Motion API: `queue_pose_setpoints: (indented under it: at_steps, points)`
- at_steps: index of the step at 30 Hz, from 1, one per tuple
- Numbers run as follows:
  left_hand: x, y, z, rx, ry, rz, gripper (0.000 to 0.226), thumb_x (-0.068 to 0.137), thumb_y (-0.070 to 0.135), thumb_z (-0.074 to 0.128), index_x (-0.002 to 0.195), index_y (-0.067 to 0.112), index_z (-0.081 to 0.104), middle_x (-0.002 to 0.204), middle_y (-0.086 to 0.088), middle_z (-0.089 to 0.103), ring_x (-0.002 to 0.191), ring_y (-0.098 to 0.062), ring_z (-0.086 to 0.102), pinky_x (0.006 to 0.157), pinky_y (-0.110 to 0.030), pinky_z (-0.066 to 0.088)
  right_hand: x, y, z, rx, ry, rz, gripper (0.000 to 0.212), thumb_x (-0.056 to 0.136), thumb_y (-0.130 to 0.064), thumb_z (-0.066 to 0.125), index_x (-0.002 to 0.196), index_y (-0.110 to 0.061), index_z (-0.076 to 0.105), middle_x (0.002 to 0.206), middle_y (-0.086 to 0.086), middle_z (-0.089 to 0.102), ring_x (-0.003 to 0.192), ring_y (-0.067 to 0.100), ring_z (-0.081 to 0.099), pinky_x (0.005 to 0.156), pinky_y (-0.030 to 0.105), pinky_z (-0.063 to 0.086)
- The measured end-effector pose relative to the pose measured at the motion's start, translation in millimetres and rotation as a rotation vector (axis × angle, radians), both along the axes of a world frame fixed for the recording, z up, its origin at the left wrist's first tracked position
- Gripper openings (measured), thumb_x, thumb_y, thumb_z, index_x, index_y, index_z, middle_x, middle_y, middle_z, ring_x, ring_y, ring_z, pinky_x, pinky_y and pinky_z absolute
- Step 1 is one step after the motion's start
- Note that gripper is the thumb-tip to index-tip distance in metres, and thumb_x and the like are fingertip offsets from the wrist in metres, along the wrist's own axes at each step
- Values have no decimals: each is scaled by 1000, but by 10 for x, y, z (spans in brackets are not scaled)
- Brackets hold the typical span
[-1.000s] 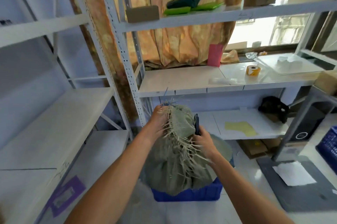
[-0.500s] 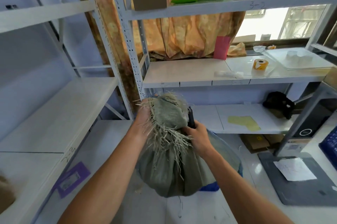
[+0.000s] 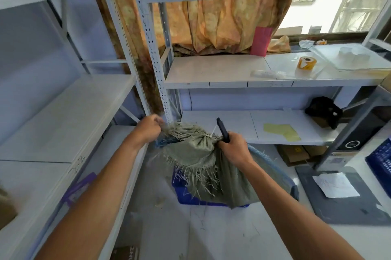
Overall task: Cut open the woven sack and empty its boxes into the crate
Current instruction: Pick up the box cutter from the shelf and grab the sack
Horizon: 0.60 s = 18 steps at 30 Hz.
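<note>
A grey-green woven sack [image 3: 224, 177] with a frayed top hangs over a blue crate [image 3: 179, 185] on the floor. My left hand [image 3: 148, 127] grips the frayed edge of the sack at its upper left. My right hand [image 3: 234, 146] holds the sack's bunched neck together with a black cutter [image 3: 222, 129] that points up and away. A white tie [image 3: 212, 134] shows at the neck. The boxes inside the sack are hidden.
White metal shelving [image 3: 63, 116] stands to the left and ahead. A tape roll [image 3: 306, 63] and a pink card [image 3: 261, 41] sit on the middle shelf. A dark mat with a paper sheet [image 3: 336, 183] lies on the floor at right, beside another blue crate [image 3: 380, 162].
The sack has dropped lower over the crate. My hands have moved apart, stretching the frayed top between them. The cutter now sticks up clear of the sack.
</note>
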State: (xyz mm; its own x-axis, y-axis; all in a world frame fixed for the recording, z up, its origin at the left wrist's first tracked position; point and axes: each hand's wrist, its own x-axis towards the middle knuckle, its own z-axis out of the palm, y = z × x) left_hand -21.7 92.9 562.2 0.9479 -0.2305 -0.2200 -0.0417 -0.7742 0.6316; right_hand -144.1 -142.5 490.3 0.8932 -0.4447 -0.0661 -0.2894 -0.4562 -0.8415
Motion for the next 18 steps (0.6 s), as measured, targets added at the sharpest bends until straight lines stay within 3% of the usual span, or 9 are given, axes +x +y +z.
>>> queue_pose_setpoints:
  at_steps: [2,5,7,9,15,18]
  points:
    - [-129,-222,85,-110,-241,47,44,92,-7,47,125,18,60,133,-5,61,118,-23,58,102,-42,52,16,13,-44,-66,11,-5,23,90,-7,61,71,-16,52,60,-3,50,54,15,47,46,27,31]
    - [-455,-653,137,-105,-406,-210,38,97,3,51,132,15,58,134,-2,62,121,-17,59,101,-27,45,62,33,-115,-78,32,-22,16,89,-9,61,75,-13,56,64,-1,55,62,22,53,50,28,34]
    - [-569,-899,-40,56,-352,-411,37,101,16,54,137,16,56,138,-3,61,122,-20,60,105,-33,47,83,36,-132,-84,29,-37,9,88,-9,61,79,-10,59,69,5,61,67,27,58,53,31,40]
    - [-593,-1030,-282,185,-286,-479,37,102,32,55,135,15,57,134,-6,64,120,-25,61,103,-42,49,77,16,-147,-82,21,-49,6,87,-9,60,82,-7,61,74,8,65,70,28,61,56,32,42]
    - [-573,-1104,-646,315,-348,-441,50,93,59,57,122,19,54,126,-3,62,110,-26,62,86,-38,49,-21,-70,-246,-40,6,-120,6,89,-8,60,92,-8,65,82,7,68,75,24,62,63,30,40]
    - [-538,-1112,-718,360,-190,-330,60,82,64,65,114,14,59,111,-9,68,100,-29,65,76,-37,51,-9,-19,-335,-13,-20,-146,3,89,-10,60,90,-9,62,83,9,68,76,28,62,64,34,43]
